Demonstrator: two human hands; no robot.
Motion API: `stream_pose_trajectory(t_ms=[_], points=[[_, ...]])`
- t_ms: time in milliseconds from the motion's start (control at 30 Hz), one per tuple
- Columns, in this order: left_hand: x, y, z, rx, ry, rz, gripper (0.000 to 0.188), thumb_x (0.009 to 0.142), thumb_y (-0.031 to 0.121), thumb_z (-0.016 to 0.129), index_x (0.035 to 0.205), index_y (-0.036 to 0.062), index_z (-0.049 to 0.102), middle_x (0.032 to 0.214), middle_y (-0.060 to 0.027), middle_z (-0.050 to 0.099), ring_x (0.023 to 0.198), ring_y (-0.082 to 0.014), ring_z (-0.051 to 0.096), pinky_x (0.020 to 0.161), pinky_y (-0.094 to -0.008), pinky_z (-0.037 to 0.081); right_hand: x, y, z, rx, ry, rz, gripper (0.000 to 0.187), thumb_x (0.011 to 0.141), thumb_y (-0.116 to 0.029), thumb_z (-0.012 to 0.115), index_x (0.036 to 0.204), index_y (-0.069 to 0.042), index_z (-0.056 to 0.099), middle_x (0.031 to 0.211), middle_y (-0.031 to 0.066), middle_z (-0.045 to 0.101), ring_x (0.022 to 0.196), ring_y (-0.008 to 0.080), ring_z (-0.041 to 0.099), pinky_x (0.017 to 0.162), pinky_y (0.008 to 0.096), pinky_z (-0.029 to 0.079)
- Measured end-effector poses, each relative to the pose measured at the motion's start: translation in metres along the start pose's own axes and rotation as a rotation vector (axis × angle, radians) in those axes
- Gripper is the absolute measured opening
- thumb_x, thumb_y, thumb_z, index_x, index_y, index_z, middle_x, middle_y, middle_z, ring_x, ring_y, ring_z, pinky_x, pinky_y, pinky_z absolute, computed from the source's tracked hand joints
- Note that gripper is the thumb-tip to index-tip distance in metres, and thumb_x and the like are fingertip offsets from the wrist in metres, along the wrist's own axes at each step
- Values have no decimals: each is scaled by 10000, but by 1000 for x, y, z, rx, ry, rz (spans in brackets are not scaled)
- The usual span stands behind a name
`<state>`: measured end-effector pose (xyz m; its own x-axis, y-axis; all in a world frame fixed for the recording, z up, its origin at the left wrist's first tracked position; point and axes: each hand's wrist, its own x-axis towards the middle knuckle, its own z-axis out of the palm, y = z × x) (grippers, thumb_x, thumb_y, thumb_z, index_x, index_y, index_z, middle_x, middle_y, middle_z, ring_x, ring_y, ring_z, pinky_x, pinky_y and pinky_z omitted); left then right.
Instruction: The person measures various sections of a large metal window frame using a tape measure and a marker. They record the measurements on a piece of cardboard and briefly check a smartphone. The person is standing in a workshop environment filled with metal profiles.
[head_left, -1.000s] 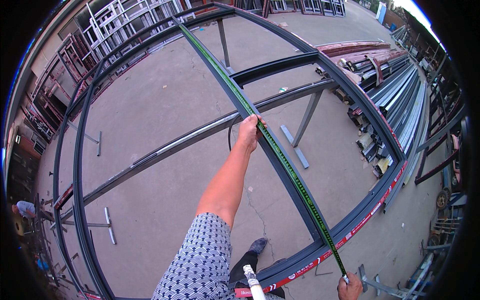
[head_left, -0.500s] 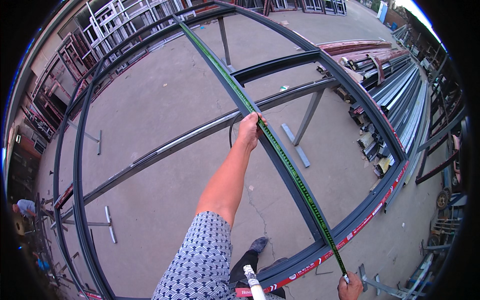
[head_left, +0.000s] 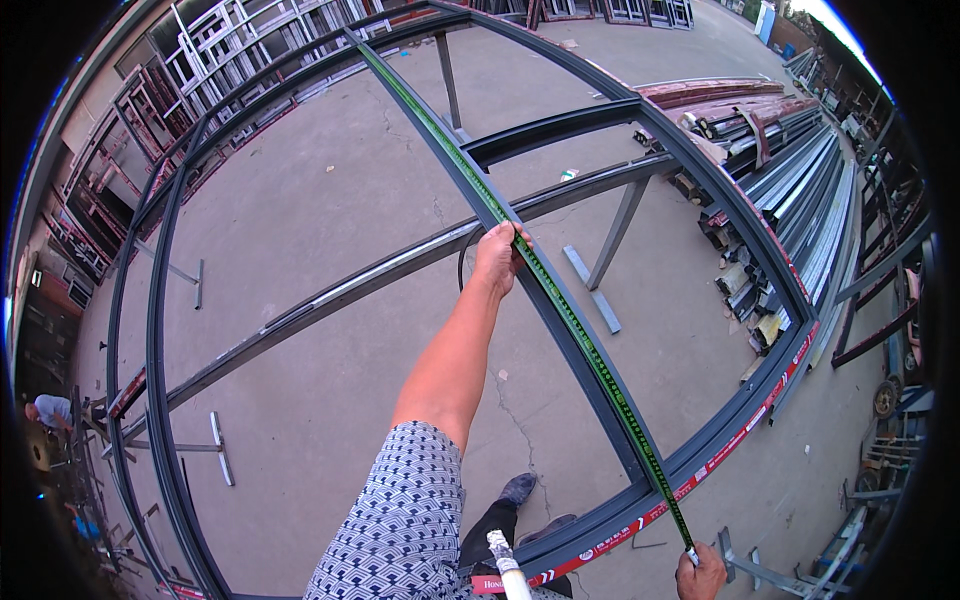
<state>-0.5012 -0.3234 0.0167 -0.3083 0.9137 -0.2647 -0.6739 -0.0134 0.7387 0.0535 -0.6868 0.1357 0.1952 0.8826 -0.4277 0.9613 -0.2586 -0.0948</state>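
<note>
A green tape measure blade (head_left: 600, 362) stretches along a dark grey crossbar (head_left: 470, 192) of a large metal frame. It runs from the frame's far side past its near edge. My left hand (head_left: 500, 258) is closed around the crossbar and the blade, about midway along. Beyond the near rail (head_left: 655, 507), which carries red and white tape, my right hand (head_left: 702, 572) grips the near end of the tape measure. The blade's silvery end shows at those fingers; the rest of what they hold is hidden.
A steel support beam (head_left: 370, 275) crosses under the frame on legs. Stacked metal profiles (head_left: 790, 215) lie at the right, and finished frames (head_left: 250, 50) lean at the far left. A white-tipped stick (head_left: 508, 565) pokes up at the bottom. Another person (head_left: 50, 412) bends at the far left.
</note>
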Motion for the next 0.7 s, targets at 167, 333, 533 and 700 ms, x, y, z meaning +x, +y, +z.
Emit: stream_pose_trajectory(t_ms=[167,333,533,700], points=[[3,0,0,-5,6,-1,215,1074,298,518,971,122,587,846,-31,655,773,-181,640,733,-336,549,0,-2,-1,-19,8,-31,424,973,-428,543,1287,-182,685,1138,227,695,1028,450,658,899,531,517],[4,1,-1,2,3,-5,219,1076,302,514,972,124,589,844,-24,655,768,-175,639,726,-328,545,1,-2,1,-26,16,-40,421,979,-422,531,1293,-183,678,1143,229,691,1040,458,651,913,536,510],[4,2,0,-1,3,0,219,1075,305,517,973,127,592,839,-18,656,765,-166,640,726,-323,545,3,-1,1,-7,-5,-37,435,984,-433,515,1312,-185,658,1168,223,684,1060,455,647,929,530,507],[6,3,-4,8,2,-7,213,1072,301,523,974,126,593,840,-15,657,765,-165,643,719,-324,547,4,2,4,-10,3,-56,436,979,-427,519,1323,-195,652,1170,212,688,1047,458,651,926,522,511]])
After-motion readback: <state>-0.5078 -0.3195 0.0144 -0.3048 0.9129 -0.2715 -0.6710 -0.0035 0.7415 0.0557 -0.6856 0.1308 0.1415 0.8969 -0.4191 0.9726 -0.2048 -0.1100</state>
